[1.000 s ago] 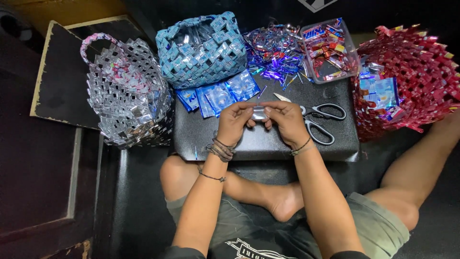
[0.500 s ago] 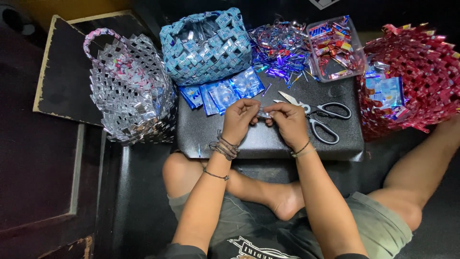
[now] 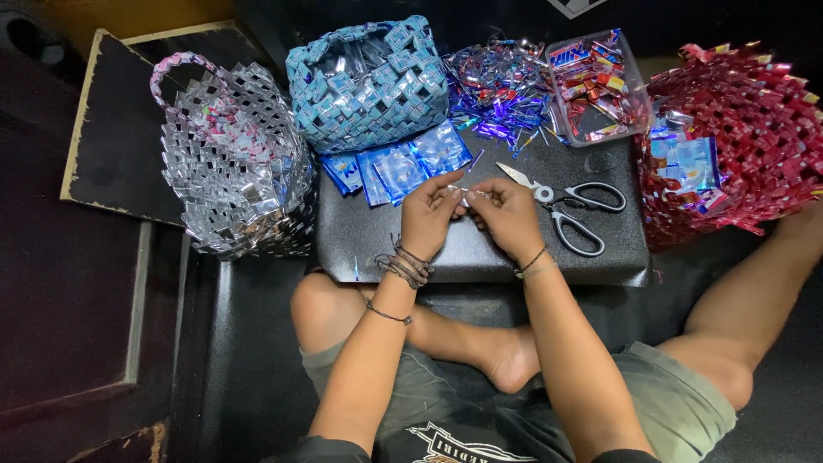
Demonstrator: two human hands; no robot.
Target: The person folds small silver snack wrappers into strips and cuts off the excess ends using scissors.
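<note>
My left hand (image 3: 430, 216) and my right hand (image 3: 507, 214) meet over a black board (image 3: 360, 240) on my lap. Together they pinch a small silvery folded wrapper strip (image 3: 469, 195) between the fingertips. Black-handled scissors (image 3: 573, 210) lie on the board just right of my right hand, blades partly open. A row of blue foil sachets (image 3: 394, 167) lies on the board just beyond my left hand.
A silver woven basket with a pink handle (image 3: 236, 159) stands at left, a blue woven basket (image 3: 369, 81) behind the board, a red woven basket (image 3: 737, 141) at right. A pile of shiny foil scraps (image 3: 497, 90) and a clear tub of wrappers (image 3: 591, 86) sit at the back.
Both hands stay together on the small strip, with only slight finger movement. The view has shifted a little; nothing else moved.
</note>
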